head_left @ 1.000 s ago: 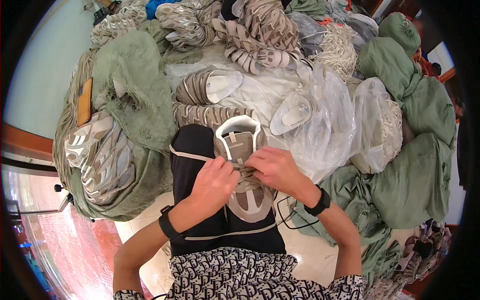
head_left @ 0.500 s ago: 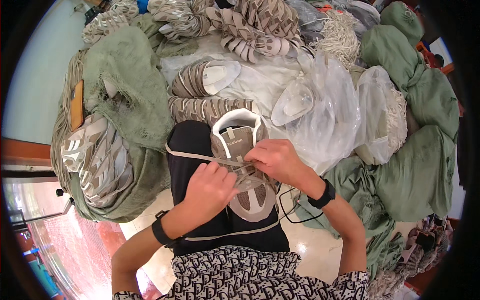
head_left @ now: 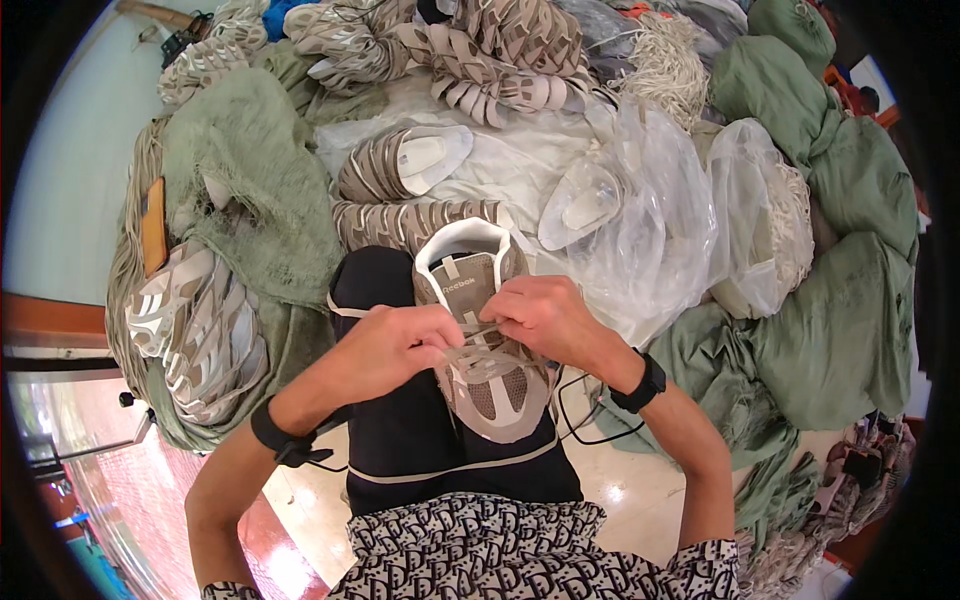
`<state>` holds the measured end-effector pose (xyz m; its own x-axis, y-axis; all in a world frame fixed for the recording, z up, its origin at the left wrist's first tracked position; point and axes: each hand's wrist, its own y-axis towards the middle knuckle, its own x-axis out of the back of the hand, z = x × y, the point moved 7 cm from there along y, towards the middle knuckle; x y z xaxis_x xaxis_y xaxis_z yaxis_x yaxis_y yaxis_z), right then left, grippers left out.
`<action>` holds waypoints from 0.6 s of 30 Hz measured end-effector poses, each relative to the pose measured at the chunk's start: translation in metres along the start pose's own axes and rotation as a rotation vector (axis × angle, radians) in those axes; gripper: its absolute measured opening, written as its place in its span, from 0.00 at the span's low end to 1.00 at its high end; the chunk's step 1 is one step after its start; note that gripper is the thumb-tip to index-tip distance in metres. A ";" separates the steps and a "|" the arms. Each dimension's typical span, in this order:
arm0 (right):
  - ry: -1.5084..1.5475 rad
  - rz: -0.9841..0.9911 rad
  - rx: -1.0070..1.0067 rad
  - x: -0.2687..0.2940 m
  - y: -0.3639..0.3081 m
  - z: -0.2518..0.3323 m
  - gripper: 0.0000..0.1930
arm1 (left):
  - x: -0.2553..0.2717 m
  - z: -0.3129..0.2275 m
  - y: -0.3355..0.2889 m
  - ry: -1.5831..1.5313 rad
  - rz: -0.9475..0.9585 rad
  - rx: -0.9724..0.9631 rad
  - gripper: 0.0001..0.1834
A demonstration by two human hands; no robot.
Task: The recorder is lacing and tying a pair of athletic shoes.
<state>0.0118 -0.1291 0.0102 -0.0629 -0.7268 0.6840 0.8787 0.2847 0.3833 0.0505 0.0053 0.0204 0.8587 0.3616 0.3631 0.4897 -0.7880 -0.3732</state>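
Note:
A beige and brown sneaker upper [head_left: 492, 398] with a white collar lies across my lap, its toe toward me. A flat light shoelace [head_left: 478, 327] runs over its tongue, and more lace crosses the front eyelets. My left hand [head_left: 405, 345] pinches the lace at the left side of the tongue. Opposite it, my right hand [head_left: 540, 315] grips the lace at the right eyelet edge. The fingertips of both hands are close together above the tongue. A long lace end [head_left: 480, 465] lies over my dark trousers [head_left: 385, 420].
Ahead lie stacked shoe uppers [head_left: 415, 222] and another nested stack [head_left: 375, 170] on white plastic sheeting. A clear bag [head_left: 660, 220] and a bundle of laces [head_left: 665, 70] are farther right. Green cloth sacks [head_left: 830, 330] flank the right; a phone-like orange object [head_left: 153, 225] rests left.
My left hand has moved up toward the tongue, and its forearm has swung outward to the left. The lace stretched across my left knee has been drawn in. My right hand stays near the same eyelets.

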 end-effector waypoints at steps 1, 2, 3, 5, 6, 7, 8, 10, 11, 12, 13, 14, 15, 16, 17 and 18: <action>0.001 -0.004 -0.003 0.000 -0.001 -0.001 0.05 | 0.002 -0.003 -0.003 -0.006 0.003 -0.031 0.09; 0.007 -0.014 -0.002 -0.001 -0.001 -0.001 0.05 | 0.004 -0.001 -0.005 -0.033 0.006 -0.014 0.09; 0.013 -0.023 -0.002 -0.001 -0.001 -0.002 0.05 | 0.004 0.001 -0.008 -0.059 0.009 0.003 0.10; 0.027 -0.037 0.003 0.000 0.000 -0.003 0.05 | 0.003 0.006 -0.013 -0.089 -0.012 0.001 0.11; 0.036 -0.042 0.014 0.002 0.000 -0.004 0.05 | 0.001 0.008 -0.015 -0.124 -0.033 -0.016 0.12; 0.043 -0.047 0.005 0.005 0.001 -0.006 0.05 | -0.002 0.013 -0.016 -0.124 -0.032 0.002 0.12; 0.053 -0.030 -0.006 0.008 0.001 -0.009 0.05 | -0.002 0.018 -0.017 -0.194 -0.078 0.012 0.12; 0.066 -0.011 -0.010 0.019 0.002 -0.013 0.06 | -0.004 0.027 -0.017 -0.263 -0.133 0.023 0.12; 0.157 -0.009 -0.118 0.025 0.000 -0.024 0.06 | -0.002 0.026 -0.018 -0.122 -0.222 -0.033 0.13; 0.232 -0.015 -0.229 0.030 -0.002 -0.033 0.06 | -0.001 0.026 -0.019 0.013 -0.306 -0.060 0.14; 0.248 -0.004 -0.227 0.033 -0.002 -0.035 0.06 | -0.005 0.026 -0.019 0.018 -0.309 -0.088 0.14; 0.210 0.009 -0.227 0.035 -0.003 -0.037 0.06 | -0.008 0.015 -0.020 0.219 -0.367 -0.229 0.14; 0.164 0.010 -0.223 0.036 -0.004 -0.038 0.06 | -0.014 0.003 -0.024 0.417 -0.421 -0.371 0.13; 0.170 0.025 -0.234 0.035 -0.005 -0.039 0.06 | -0.019 0.004 -0.022 0.384 -0.405 -0.360 0.12; 0.141 0.007 -0.207 0.034 -0.005 -0.038 0.06 | -0.018 0.003 -0.022 0.370 -0.434 -0.358 0.12; 0.111 0.011 -0.175 0.032 -0.004 -0.036 0.06 | -0.019 0.000 -0.022 0.399 -0.452 -0.375 0.11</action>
<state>0.0227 -0.1762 0.0084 -0.0089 -0.7913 0.6114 0.9486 0.1868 0.2556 0.0231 0.0162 0.0216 0.4277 0.5401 0.7248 0.6386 -0.7480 0.1806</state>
